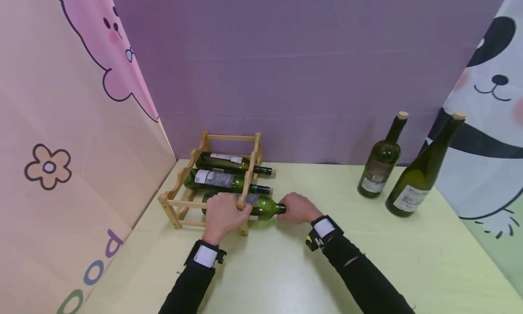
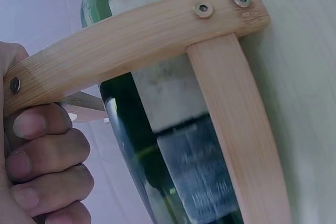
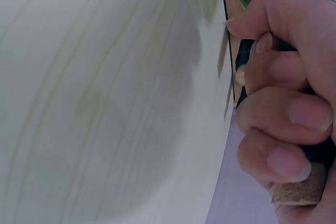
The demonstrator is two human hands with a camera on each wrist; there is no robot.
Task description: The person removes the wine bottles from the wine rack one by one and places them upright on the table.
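In the head view a wooden wine rack (image 1: 188, 204) stands at the table's back left. My left hand (image 1: 226, 214) grips its near top corner; in the left wrist view the fingers (image 2: 58, 145) curl under the wooden bar (image 2: 121, 45). Lying in the nearest slot is a green wine bottle (image 1: 265, 208), its neck pointing right. My right hand (image 1: 298, 208) holds that neck, with the cork (image 3: 302, 187) showing below the curled fingers in the right wrist view. Two more corked bottles, a middle one (image 1: 220, 179) and a far one (image 1: 224, 161), lie behind it in the rack.
At the right of the pale table (image 1: 286, 268), a dark green bottle (image 1: 377, 168) and a taller green bottle (image 1: 416, 182) stand upright with corks. A purple cloth wall (image 1: 310, 77) rises behind the table, with printed panels on both sides.
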